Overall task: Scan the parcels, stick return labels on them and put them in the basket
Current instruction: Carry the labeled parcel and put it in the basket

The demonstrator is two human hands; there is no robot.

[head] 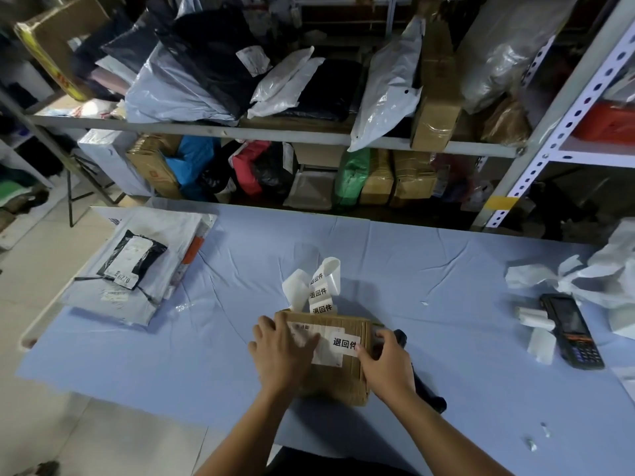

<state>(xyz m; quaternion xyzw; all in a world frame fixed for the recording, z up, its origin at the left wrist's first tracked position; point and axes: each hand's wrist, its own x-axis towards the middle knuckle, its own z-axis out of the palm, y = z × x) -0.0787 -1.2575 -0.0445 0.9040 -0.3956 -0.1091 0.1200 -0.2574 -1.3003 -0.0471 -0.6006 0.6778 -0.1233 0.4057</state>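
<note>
A cardboard parcel (338,379) is steadied near the front edge of the blue-covered worktop (429,269) as a return label (345,343) is smoothed onto its top face. The left hand (280,352) is laid flat across the box's left half, its fingers (307,340) straight and relaxed, grasping nothing. The hand appears to be placed there so that the box cannot slide while the sticker is pressed down.

The right hand (386,362) is set at the opposite side. Its thumb is held against the right end of the label, and its fingers (381,335) are curled over the parcel's right edge, so the box is braced between the two hands. The label lies between them, overlapping the white shipping slip (324,357), just beside the left fingertips and touching the right thumb.

A curling strip of spare labels (321,292) has been left just behind the box, presumably so that the next one can be reached quickly. A handheld scanner (572,333) is parked well apart on the right among scraps of backing paper (541,333), which suggests that scanning of this parcel is finished. More mailers (144,269) are stacked at the left end. A dark object (426,389) is partly hidden under the right wrist and cannot be identified. No basket is seen.
</note>
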